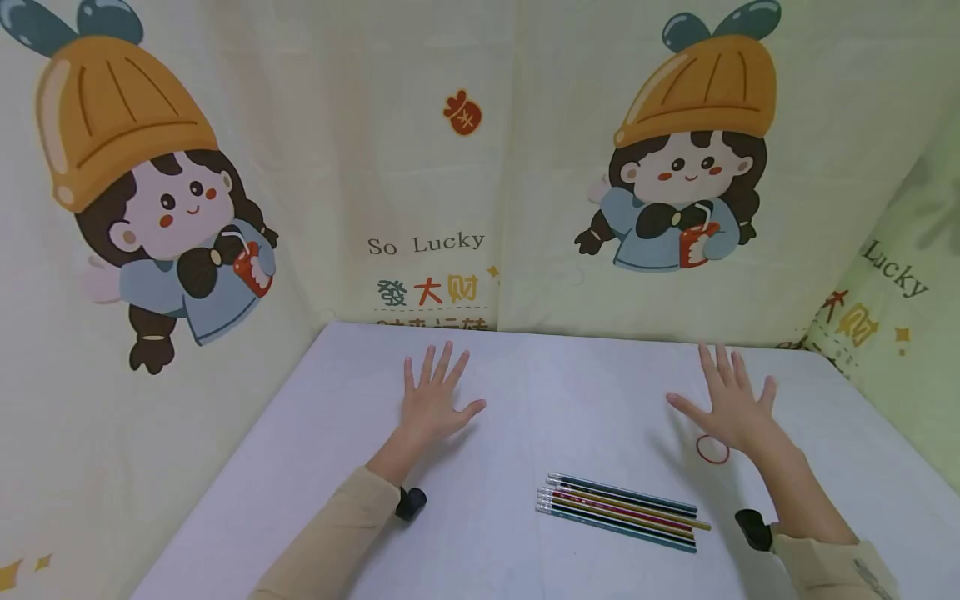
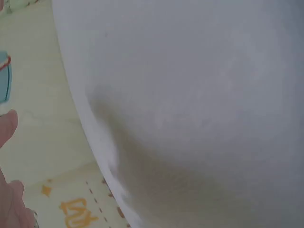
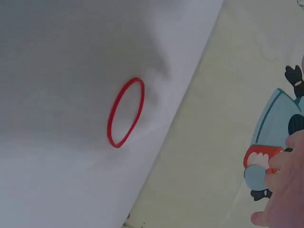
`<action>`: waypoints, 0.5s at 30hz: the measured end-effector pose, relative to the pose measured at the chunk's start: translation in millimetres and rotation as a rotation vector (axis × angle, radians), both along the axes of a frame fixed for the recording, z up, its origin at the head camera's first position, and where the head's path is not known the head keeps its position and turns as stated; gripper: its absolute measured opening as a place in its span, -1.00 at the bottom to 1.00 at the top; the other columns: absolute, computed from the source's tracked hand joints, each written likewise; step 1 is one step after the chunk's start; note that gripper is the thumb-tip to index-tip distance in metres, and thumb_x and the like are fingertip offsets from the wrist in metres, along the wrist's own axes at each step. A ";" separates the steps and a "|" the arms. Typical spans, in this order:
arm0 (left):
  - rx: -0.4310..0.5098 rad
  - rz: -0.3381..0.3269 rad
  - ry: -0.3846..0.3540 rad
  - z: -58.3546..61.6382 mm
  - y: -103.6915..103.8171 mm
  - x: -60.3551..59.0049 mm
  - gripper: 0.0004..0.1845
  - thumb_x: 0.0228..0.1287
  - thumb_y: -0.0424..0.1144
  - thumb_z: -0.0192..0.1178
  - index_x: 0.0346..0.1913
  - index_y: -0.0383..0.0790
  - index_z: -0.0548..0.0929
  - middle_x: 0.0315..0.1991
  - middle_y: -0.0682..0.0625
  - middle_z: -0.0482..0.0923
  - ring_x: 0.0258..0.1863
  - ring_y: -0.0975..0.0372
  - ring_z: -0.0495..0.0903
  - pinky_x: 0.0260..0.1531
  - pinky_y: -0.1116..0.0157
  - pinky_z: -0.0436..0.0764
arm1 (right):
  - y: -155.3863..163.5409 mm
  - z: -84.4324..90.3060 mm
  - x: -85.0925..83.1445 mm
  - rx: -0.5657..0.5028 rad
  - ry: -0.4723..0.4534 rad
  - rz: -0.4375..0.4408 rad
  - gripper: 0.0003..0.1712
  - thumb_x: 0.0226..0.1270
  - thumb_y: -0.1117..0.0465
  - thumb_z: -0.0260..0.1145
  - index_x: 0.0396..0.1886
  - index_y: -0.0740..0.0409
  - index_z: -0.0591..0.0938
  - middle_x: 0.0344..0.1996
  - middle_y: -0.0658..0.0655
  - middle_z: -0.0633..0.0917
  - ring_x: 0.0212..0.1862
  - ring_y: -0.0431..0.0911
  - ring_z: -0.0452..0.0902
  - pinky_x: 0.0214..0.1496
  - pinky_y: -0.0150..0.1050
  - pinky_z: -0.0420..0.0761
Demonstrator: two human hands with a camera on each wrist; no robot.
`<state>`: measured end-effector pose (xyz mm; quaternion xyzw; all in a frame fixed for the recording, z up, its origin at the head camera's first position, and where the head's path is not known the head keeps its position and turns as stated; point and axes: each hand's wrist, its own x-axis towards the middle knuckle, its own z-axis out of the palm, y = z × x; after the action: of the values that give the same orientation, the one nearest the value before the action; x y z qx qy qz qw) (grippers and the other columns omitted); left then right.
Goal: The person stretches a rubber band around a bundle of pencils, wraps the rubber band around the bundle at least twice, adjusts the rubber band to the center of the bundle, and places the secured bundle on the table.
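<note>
Both hands are held over the white table with fingers spread and nothing in them. My left hand (image 1: 431,408) is over the left part, its shadow falling on the cloth; in the left wrist view only some fingertips (image 2: 7,126) show at the left edge. My right hand (image 1: 735,408) is on the right, its wrist side overlapping a red rubber band (image 1: 712,449) in the head view. The right wrist view shows that band (image 3: 126,112) whole, lying flat as a thin loop. Between the forearms lies a row of several pencils (image 1: 622,510), side by side, mostly dark, some gold and red.
The white tabletop (image 1: 525,417) ends at a cream curtain (image 1: 555,167) printed with cartoon figures and lettering, which also hangs along the left and right sides. Black wrist cameras sit on the left wrist (image 1: 410,504) and right wrist (image 1: 753,530), near the beige cuffs.
</note>
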<state>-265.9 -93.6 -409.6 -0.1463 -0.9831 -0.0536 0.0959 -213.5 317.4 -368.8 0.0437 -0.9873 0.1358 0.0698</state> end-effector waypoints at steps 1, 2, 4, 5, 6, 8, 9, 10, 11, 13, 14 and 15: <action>-0.004 -0.012 0.001 0.1 2.0 2.2 -0.10 0.13 0.39 -0.15 0.44 0.08 -0.16 0.46 0.03 -0.39 0.41 0.08 -0.46 0.22 -0.07 -0.50 | -1.2 -1.2 4.1 -0.011 0.000 0.007 0.16 0.18 -0.38 0.00 0.40 0.21 -0.38 0.36 0.42 -0.34 0.34 0.28 -0.61 0.06 0.40 -0.58; -0.014 -0.024 0.006 0.0 4.2 4.9 -0.10 0.14 0.39 -0.16 0.44 0.06 -0.17 0.46 0.03 -0.37 0.41 0.08 -0.44 0.23 -0.08 -0.48 | -2.1 -2.7 8.9 -0.019 0.000 0.016 0.17 0.19 -0.36 0.01 0.39 0.25 -0.37 0.36 0.43 -0.33 0.35 0.28 -0.59 0.08 0.39 -0.55; -0.024 -0.060 0.021 0.4 8.9 11.6 -0.08 0.14 0.38 -0.15 0.44 0.01 -0.15 0.46 0.01 -0.32 0.42 0.07 -0.39 0.24 -0.09 -0.42 | -3.6 -6.2 20.3 -0.029 0.000 0.034 0.16 0.20 -0.33 0.03 0.38 0.32 -0.35 0.36 0.44 -0.29 0.36 0.27 -0.55 0.12 0.38 -0.50; -0.033 -0.079 0.026 0.6 11.5 15.4 -0.08 0.14 0.38 -0.15 0.44 -0.01 -0.15 0.46 0.01 -0.30 0.42 0.07 -0.37 0.24 -0.09 -0.39 | -3.9 -8.2 26.5 -0.029 -0.004 0.043 0.16 0.21 -0.31 0.03 0.38 0.34 -0.34 0.36 0.43 -0.28 0.37 0.26 -0.54 0.14 0.36 -0.49; -0.042 -0.100 0.029 0.5 14.3 19.5 -0.07 0.14 0.38 -0.15 0.44 -0.03 -0.15 0.46 0.00 -0.28 0.42 0.07 -0.36 0.25 -0.09 -0.38 | -4.0 -10.8 32.7 -0.026 -0.007 0.050 0.16 0.22 -0.30 0.04 0.38 0.35 -0.34 0.37 0.43 -0.28 0.37 0.25 -0.54 0.15 0.35 -0.48; -0.069 -0.145 0.038 0.2 20.0 28.4 -0.07 0.14 0.39 -0.15 0.44 -0.05 -0.13 0.46 -0.01 -0.26 0.42 0.07 -0.33 0.25 -0.10 -0.35 | -3.6 -16.3 44.9 -0.027 -0.021 0.057 0.16 0.22 -0.29 0.05 0.37 0.37 -0.33 0.37 0.44 -0.26 0.38 0.25 -0.52 0.19 0.31 -0.47; -0.079 -0.169 0.037 0.2 23.1 33.3 -0.06 0.13 0.39 -0.14 0.44 -0.06 -0.12 0.46 -0.01 -0.26 0.42 0.08 -0.33 0.25 -0.10 -0.34 | -3.1 -19.2 50.8 -0.023 -0.028 0.059 0.16 0.21 -0.29 0.06 0.37 0.38 -0.32 0.37 0.44 -0.25 0.38 0.25 -0.51 0.20 0.30 -0.46; -0.091 -0.191 0.034 -0.4 26.3 38.0 -0.06 0.13 0.39 -0.15 0.44 -0.07 -0.12 0.46 -0.02 -0.25 0.42 0.08 -0.32 0.26 -0.09 -0.34 | -2.5 -22.2 56.5 -0.021 -0.040 0.060 0.17 0.21 -0.29 0.06 0.37 0.38 -0.33 0.37 0.44 -0.26 0.38 0.25 -0.51 0.21 0.28 -0.47; -0.102 -0.212 0.028 -1.3 29.4 42.7 -0.06 0.13 0.40 -0.16 0.44 -0.07 -0.12 0.46 -0.01 -0.26 0.42 0.09 -0.31 0.26 -0.09 -0.33 | -2.2 -25.7 62.2 -0.019 -0.051 0.058 0.18 0.20 -0.30 0.07 0.37 0.38 -0.33 0.37 0.44 -0.27 0.38 0.25 -0.51 0.22 0.27 -0.47; -0.116 -0.259 0.015 -3.1 35.9 52.2 -0.05 0.13 0.41 -0.18 0.44 -0.08 -0.12 0.46 -0.01 -0.26 0.42 0.09 -0.30 0.26 -0.09 -0.31 | -1.1 -33.2 73.7 -0.019 -0.079 0.050 0.19 0.19 -0.31 0.08 0.37 0.37 -0.34 0.37 0.43 -0.27 0.38 0.25 -0.51 0.23 0.24 -0.49; -0.122 -0.280 0.003 -4.5 39.0 56.7 -0.05 0.13 0.42 -0.19 0.44 -0.08 -0.12 0.46 -0.01 -0.27 0.42 0.10 -0.30 0.26 -0.08 -0.31 | -0.6 -37.3 79.4 -0.013 -0.090 0.045 0.21 0.17 -0.32 0.09 0.37 0.36 -0.34 0.37 0.42 -0.27 0.38 0.25 -0.50 0.23 0.24 -0.50; -0.122 -0.301 -0.009 -5.8 42.0 61.2 -0.05 0.13 0.42 -0.20 0.44 -0.08 -0.12 0.46 -0.01 -0.27 0.42 0.10 -0.31 0.26 -0.08 -0.31 | -0.5 -41.7 85.1 -0.011 -0.104 0.040 0.22 0.16 -0.32 0.09 0.37 0.36 -0.34 0.37 0.41 -0.27 0.38 0.24 -0.50 0.23 0.24 -0.51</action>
<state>-204.7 -51.6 -415.4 -0.2973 -0.9519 -0.0081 0.0732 -128.3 316.9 -410.5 0.0557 -0.9877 0.1449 0.0160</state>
